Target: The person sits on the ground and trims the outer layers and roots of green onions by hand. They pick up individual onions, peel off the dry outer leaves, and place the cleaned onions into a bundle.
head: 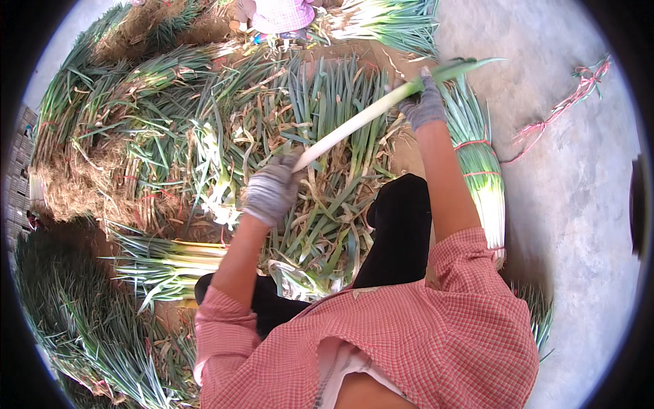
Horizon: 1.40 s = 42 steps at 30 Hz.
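A long green onion [357,122] slants across the view in front of me, its white stalk bare and its green top slightly blurred. My left hand [273,189], in a grey striped knit glove, is closed around the root end and hides it. Up and to the right, my right hand [425,105], gloved too, grips the same onion where white turns to green. Below the stalk lie loose leaves and dry peelings [317,209]. More onions with long green leaves [332,102] lie beyond it, side by side.
A bundle of clean onions [480,179] tied with red string lies right of my right arm. Pink and red strings [552,115] lie on the concrete floor [577,204]. Rooted, untrimmed onions [82,179] are heaped at left. Another person [283,15] sits at the top.
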Tool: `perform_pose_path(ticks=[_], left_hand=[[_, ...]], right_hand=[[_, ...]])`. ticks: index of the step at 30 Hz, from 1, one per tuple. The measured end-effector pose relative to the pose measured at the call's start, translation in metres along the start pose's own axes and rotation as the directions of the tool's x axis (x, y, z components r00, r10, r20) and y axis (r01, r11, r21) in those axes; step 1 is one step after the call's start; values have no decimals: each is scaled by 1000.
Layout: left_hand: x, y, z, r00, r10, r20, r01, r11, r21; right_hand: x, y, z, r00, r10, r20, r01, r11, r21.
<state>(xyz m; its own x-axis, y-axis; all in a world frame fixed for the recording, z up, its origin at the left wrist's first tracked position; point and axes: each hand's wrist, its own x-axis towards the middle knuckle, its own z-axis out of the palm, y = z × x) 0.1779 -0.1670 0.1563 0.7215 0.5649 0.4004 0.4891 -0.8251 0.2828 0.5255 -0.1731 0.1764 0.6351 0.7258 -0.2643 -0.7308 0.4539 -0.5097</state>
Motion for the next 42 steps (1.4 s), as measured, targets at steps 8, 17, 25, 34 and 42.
perform_pose_path(ticks=[8, 17, 25, 34, 42], left_hand=[[-21, -4, -66, 963, -237, 131, 264, 931, -252], [17, 27, -11, 913, -105, -394, -23, 952, -306], [6, 13, -8, 822, -514, -245, 301, 757, -580], [3, 39, -6, 959, -98, -267, 113, 993, 42], [6, 36, 8, 896, 48, -442, 33, 985, 172]], right_hand=[[-79, 83, 26, 967, 37, 253, -80, 984, 162], [-132, 114, 30, 944, 47, 326, -115, 974, 193], [-144, 114, 17, 970, 37, 242, -84, 979, 186], [-154, 112, 13, 957, -91, 275, 57, 990, 127], [-168, 114, 9, 955, -139, 262, 102, 983, 150]])
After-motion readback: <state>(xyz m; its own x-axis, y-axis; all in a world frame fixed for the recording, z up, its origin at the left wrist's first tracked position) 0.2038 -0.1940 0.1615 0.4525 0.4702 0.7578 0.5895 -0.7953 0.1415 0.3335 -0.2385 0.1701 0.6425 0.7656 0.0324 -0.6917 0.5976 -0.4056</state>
